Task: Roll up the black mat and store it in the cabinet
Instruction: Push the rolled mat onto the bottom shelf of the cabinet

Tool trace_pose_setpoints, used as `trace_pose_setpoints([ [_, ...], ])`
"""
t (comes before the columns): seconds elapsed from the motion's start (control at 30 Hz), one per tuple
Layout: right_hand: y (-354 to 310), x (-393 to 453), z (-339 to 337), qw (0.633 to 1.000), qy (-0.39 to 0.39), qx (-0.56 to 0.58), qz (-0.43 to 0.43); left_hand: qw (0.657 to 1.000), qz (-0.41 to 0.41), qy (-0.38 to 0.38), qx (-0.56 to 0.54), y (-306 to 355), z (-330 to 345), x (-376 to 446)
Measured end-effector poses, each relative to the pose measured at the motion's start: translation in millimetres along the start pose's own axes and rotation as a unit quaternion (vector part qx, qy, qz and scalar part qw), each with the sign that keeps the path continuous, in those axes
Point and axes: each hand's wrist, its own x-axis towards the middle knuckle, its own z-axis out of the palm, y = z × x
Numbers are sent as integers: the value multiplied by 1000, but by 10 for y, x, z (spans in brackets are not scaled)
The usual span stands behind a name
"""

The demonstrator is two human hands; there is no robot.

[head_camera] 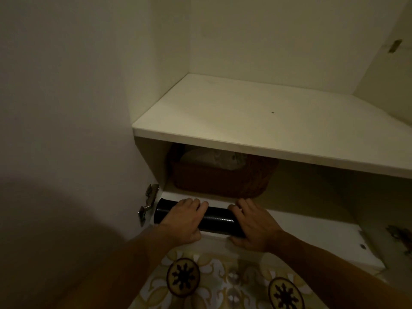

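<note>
The black mat [217, 219] is rolled into a tight tube and lies crosswise at the front edge of the white cabinet's bottom shelf [312, 233]. My left hand [184, 221] wraps over the roll near its left end, fingers curled over the top. My right hand [252, 226] covers the roll's right end, fingers over it and thumb below. Both hands grip the roll. The tube's open left end [161, 210] shows near the cabinet's left wall.
A brown woven basket [220, 181] with pale cloth inside stands at the back of the bottom shelf. A wide white upper shelf [267, 121] juts out above. Metal hinges sit at the left [148, 201] and right [399, 237] sides. Patterned floor tiles [223, 282] lie below.
</note>
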Motion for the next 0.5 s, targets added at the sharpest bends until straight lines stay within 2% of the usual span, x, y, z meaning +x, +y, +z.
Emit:
trace_pose_setpoints([
  [0.3, 7, 165, 62, 992, -38, 49, 108, 989, -101, -15, 107, 95, -44, 153],
  [0.4, 69, 239, 59, 986, -55, 88, 131, 988, -105, -34, 110, 93, -36, 222],
  [0.5, 140, 223, 97, 987, -80, 73, 122, 989, -101, -38, 100, 64, -8, 250],
])
